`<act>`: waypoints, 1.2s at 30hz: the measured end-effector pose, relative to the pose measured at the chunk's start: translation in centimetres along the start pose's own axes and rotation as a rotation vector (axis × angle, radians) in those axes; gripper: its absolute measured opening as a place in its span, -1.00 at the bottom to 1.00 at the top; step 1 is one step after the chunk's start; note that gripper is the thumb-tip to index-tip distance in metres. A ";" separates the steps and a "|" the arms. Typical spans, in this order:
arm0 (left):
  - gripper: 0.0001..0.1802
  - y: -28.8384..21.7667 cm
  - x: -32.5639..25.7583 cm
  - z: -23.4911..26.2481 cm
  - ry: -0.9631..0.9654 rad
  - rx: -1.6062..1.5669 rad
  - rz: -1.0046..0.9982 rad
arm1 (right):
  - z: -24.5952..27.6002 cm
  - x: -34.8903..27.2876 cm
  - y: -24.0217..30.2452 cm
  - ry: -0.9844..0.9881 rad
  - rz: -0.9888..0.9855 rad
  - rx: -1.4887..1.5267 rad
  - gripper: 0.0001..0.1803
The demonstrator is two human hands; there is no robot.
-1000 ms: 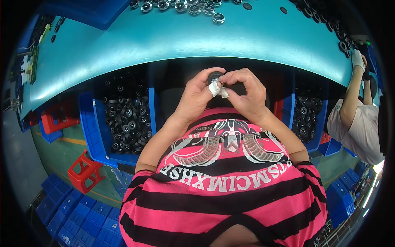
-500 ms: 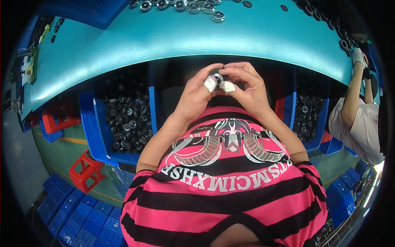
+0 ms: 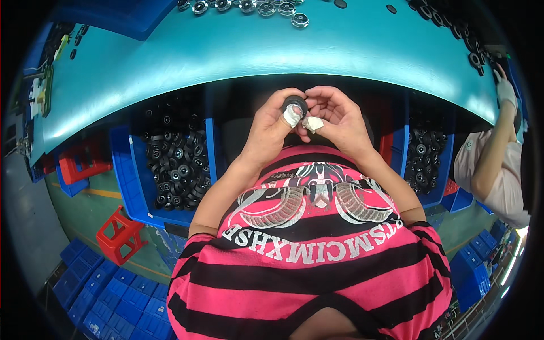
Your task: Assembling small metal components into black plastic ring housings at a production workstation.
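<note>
A small black wheel [image 3: 294,105] is gripped in my left hand [image 3: 273,120], between the fingers and a thumb wrapped in white tape. My right hand [image 3: 340,118] is close against the wheel's right side. Its fingers are half curled and stand apart from its taped thumb, and I see nothing held between them. Whether the right fingertips touch the wheel I cannot tell. Both hands are in front of my chest, just off the near edge of the teal table [image 3: 243,56].
Blue bins of black wheels stand to my left [image 3: 129,181] and right [image 3: 435,195]. Clear wheels [image 3: 266,9] and black rings [image 3: 436,20] lie on the table. A blue tray [image 3: 122,14] is at far left. A co-worker's gloved hand [image 3: 506,90] is at far right. Red stools [image 3: 120,235] stand on the floor.
The wheel has turned in my left hand, and its black rim now shows. My right fingers have loosened and spread from it. The co-worker's arm at far right has shifted.
</note>
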State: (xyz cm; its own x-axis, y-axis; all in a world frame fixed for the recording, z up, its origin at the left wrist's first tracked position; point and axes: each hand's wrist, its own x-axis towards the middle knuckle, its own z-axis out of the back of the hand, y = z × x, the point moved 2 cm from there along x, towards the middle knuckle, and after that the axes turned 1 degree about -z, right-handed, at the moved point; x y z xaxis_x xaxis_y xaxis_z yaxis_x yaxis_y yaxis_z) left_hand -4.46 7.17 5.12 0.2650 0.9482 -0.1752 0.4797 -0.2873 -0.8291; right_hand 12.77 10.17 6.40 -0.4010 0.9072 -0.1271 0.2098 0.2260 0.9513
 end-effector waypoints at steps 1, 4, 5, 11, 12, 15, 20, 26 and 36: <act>-0.55 0.1 0.0 0.1 -0.006 0.007 -0.007 | -0.1 0.0 0.1 0.010 0.002 -0.004 -0.52; -0.54 -0.1 0.1 0.3 -0.008 0.011 0.022 | -0.4 0.1 1.0 -0.001 0.220 -0.374 -0.55; -0.54 -0.2 0.2 0.3 -0.005 0.010 0.040 | -0.6 0.1 1.5 0.015 0.239 -0.464 -0.57; -0.45 -0.7 0.1 -0.4 0.009 -0.317 0.069 | 0.3 0.5 -0.1 -0.033 0.116 -0.281 -0.60; -0.44 -0.6 0.1 -0.2 0.006 -0.314 0.072 | 0.5 0.5 -0.4 -0.036 0.062 -0.204 -0.60; -0.41 -0.3 0.1 0.2 0.000 -0.314 0.070 | 0.6 0.5 -0.6 -0.005 -0.001 -0.136 -0.62; -0.42 -0.2 0.3 0.4 -0.025 -0.320 0.023 | 0.2 0.3 0.3 -0.013 0.088 -0.118 -0.63; -0.41 0.1 0.3 0.8 0.009 -0.402 0.009 | 0.6 0.0 0.5 -0.047 0.089 0.000 -0.59; -0.42 -0.8 0.2 -0.6 0.008 -0.288 0.046 | 0.4 0.4 0.5 -0.042 0.161 -0.320 -0.61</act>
State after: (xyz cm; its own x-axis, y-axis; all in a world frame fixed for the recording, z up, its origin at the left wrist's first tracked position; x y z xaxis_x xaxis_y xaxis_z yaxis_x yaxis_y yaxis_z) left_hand -4.31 7.49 6.01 0.2982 0.9324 -0.2041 0.6847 -0.3579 -0.6349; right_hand 13.10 10.84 6.74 -0.3467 0.9376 0.0265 -0.0248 -0.0374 0.9990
